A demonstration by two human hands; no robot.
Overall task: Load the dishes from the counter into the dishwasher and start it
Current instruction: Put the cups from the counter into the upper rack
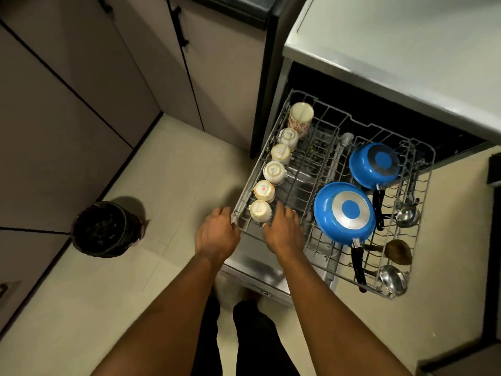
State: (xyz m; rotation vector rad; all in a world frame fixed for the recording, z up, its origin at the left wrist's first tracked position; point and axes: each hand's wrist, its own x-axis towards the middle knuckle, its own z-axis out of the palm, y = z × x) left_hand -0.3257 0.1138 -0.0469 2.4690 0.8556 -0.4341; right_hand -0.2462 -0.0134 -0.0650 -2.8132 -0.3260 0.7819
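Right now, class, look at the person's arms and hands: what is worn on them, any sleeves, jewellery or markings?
The left forearm and right forearm are bare, with no sleeve in view. The left hand and right hand wear no gloves; no watch, bracelet or ring shows. No markings can be made out. Dark trousers show below.

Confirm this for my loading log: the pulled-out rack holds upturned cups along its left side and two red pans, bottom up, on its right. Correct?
Wrong in one respect: the head view shows the two pans are blue, not red. The cups and rack are as stated.
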